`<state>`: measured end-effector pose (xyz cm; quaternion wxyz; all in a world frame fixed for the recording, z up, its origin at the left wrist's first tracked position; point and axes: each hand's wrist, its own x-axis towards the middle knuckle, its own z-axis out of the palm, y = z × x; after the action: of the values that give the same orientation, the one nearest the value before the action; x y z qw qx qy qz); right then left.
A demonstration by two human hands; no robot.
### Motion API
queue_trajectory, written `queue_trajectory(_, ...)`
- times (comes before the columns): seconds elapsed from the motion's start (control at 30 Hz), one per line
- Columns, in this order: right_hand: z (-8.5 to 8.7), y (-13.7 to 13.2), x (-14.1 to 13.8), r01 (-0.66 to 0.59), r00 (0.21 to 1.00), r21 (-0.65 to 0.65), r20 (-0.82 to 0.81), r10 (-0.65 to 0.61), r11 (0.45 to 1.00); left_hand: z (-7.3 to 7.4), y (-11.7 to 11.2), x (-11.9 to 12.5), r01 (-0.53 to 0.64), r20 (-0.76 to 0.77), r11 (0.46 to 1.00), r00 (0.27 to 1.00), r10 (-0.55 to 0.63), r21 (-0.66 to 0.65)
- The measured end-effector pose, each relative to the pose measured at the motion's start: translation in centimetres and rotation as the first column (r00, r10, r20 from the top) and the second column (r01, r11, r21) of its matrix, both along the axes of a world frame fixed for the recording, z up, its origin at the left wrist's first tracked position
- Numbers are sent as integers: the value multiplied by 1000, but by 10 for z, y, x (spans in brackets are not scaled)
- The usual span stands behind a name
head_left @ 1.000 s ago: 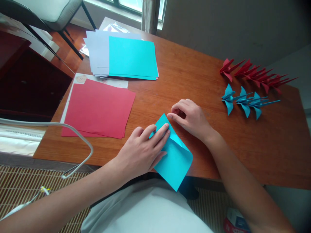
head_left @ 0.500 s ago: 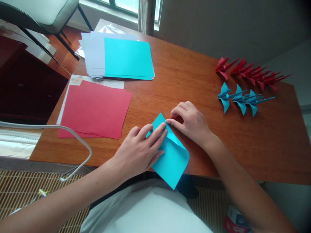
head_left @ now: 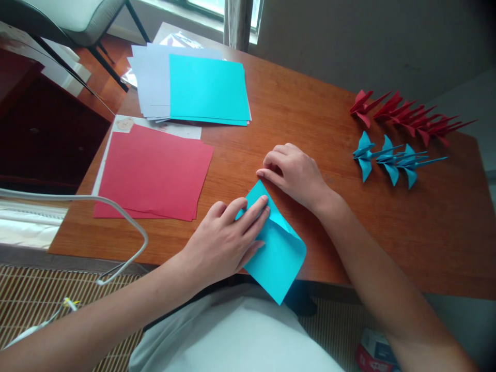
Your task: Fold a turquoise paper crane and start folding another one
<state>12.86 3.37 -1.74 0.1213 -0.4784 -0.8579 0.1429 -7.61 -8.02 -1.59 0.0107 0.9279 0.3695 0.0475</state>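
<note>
A folded turquoise paper sheet [head_left: 277, 253] lies at the near edge of the wooden table [head_left: 310, 119], one corner hanging over the edge. My left hand [head_left: 225, 240] lies flat on its left part, fingers stretched out and pressing it down. My right hand [head_left: 296, 173] rests with curled fingers at the sheet's far tip, fingertips pinched on the paper's corner.
A red paper stack [head_left: 153, 173] lies to the left. Turquoise sheets [head_left: 207, 90] on pale lilac sheets [head_left: 151, 82] lie at the far left. Folded red cranes [head_left: 411, 116] and blue cranes [head_left: 391, 160] stand at the right. A white cable [head_left: 116, 212] loops off the table's left edge.
My right hand has slid up along the fold from the middle of the sheet to its far tip. My left hand has stayed pressed on the paper.
</note>
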Motion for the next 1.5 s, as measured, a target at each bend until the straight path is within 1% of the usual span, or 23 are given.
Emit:
queue_trajectory(0.13,-3,0,7,-49,994,-36,-95,46,998,0,0,-1,-2,5,1000,1000,2,-2)
queue_trajectory(0.23,-3,-11,17,-79,988,-50,-135,72,996,0,0,-2,-3,12,1000,1000,3,-4)
queue_trajectory(0.33,0,-27,30,-95,989,-67,-117,87,993,0,0,-1,0,13,1000,1000,0,-6)
queue_trajectory(0.47,5,-44,44,-95,993,-119,-76,87,988,0,0,0,-23,13,1000,1000,23,-11)
queue_trajectory(0.57,9,-49,49,-99,994,-152,-51,92,983,0,0,0,-3,16,1000,1000,3,-8)
queue_trajectory(0.67,12,-48,50,-114,993,-172,-44,108,979,0,0,-1,2,12,1000,1000,-2,-8)
queue_trajectory(0.8,12,-44,44,-91,996,-145,-29,88,985,0,0,-1,-1,12,1000,1000,1,-6)
queue_trajectory(0.93,9,-38,26,-14,1000,-86,-16,13,996,-1,0,-1,-1,10,1000,1000,1,-2)
queue_trajectory(1.1,8,-22,6,27,1000,-76,-1,-27,997,-1,0,-1,-6,16,1000,1000,6,-3)
queue_trajectory(1.3,0,-7,-4,55,998,-40,-5,-55,998,-1,1,-1,-4,19,1000,1000,4,-1)
queue_trajectory(1.43,-6,-8,-9,135,991,23,0,-136,991,-1,1,-1,-6,28,1000,1000,5,4)
queue_trajectory(1.5,-7,-11,-7,118,993,25,-28,-118,993,-1,1,-2,-10,36,1000,999,10,6)
